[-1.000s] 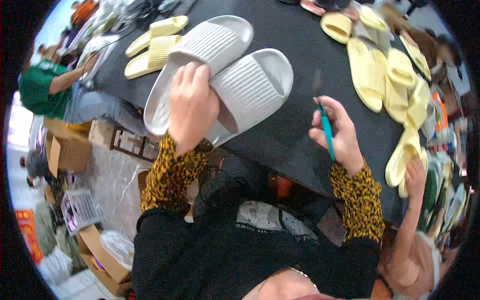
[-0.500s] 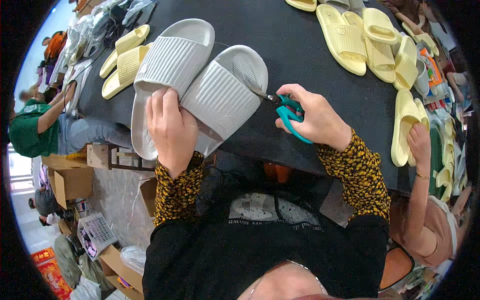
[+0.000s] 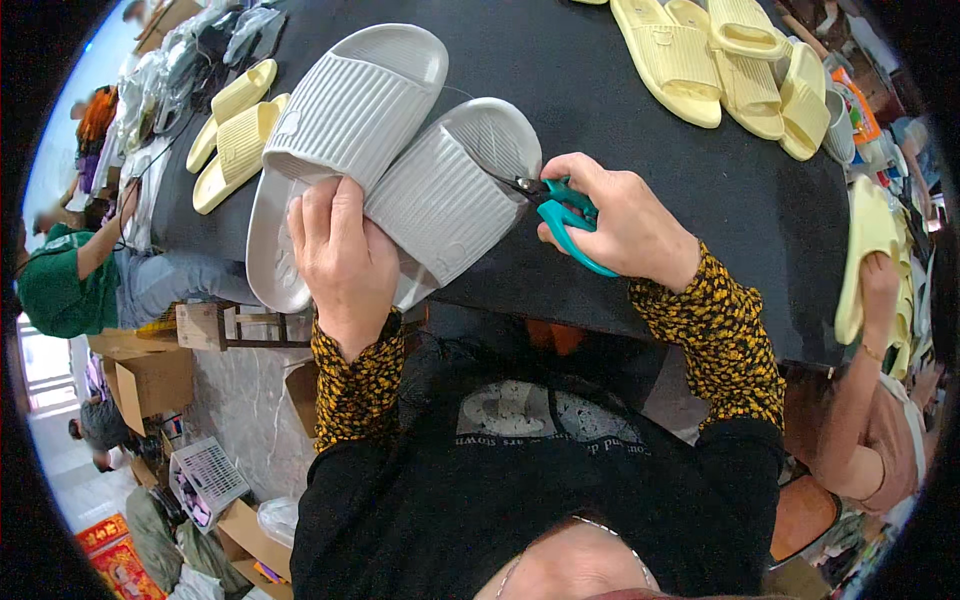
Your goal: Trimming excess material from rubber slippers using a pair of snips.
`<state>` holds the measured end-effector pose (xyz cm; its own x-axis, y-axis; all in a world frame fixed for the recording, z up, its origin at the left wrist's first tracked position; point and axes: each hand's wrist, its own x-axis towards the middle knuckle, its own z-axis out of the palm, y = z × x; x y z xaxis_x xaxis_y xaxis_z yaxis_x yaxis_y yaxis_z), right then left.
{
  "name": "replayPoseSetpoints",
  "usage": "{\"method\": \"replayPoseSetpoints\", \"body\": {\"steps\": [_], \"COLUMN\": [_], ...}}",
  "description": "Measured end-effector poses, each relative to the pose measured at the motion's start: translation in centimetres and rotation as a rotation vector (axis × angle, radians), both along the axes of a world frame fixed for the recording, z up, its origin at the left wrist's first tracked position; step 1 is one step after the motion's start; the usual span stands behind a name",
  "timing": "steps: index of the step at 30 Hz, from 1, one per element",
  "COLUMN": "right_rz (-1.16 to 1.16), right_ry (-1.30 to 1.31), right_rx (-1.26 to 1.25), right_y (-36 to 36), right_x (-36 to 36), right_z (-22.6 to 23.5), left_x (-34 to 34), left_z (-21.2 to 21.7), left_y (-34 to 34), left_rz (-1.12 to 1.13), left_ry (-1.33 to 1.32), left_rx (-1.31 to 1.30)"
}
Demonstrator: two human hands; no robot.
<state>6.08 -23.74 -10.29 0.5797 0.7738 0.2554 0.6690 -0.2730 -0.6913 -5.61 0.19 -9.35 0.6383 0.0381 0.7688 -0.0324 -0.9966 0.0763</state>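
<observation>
A footwear workshop: a long black worktop (image 3: 640, 130) carries many yellow slides (image 3: 730, 60) and grey slides (image 3: 390, 150), co-workers sit alongside, and cardboard boxes (image 3: 140, 375) crowd the floor.

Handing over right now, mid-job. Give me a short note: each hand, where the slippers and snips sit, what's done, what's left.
Left hand: pressing down the pair of grey ribbed foam slide slippers at the black table edge.
Right hand: gripping teal-handled thread snips, tips at the right slipper's edge.
Done: cannot tell.
Left: probably trimming at that edge. Yellow slide slippers lie farther back.
</observation>
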Motion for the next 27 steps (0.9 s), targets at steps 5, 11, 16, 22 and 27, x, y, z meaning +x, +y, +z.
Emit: {"method": "replayPoseSetpoints", "body": {"steps": [5, 11, 16, 22, 27], "right_rz": [-0.035, -0.054, -0.07, -0.216, -0.227], "right_ry": [-0.066, -0.087, -0.096, -0.05, -0.29], "right_rx": [0.019, 0.029, 0.081, 0.216, 0.18], "right_y": [0.1, 0.2, 0.0, -0.3, -0.9], "right_x": [-0.1, -0.2, -0.2, 0.4, 1.0], "right_z": [-0.2, -0.2, 0.2, 1.0, 0.9], "left_x": [0.1, 0.2, 0.1, -0.5, -0.1], "left_z": [0.0, -0.1, 0.0, 0.9, 1.1], "left_y": [0.1, 0.2, 0.0, -0.9, -2.1], "left_rz": [-0.025, -0.027, -0.034, -0.166, -0.217], "left_ry": [0.005, -0.025, -0.002, 0.072, 0.062], "left_rx": [0.0, 0.014, -0.011, -0.018, 0.039]}}
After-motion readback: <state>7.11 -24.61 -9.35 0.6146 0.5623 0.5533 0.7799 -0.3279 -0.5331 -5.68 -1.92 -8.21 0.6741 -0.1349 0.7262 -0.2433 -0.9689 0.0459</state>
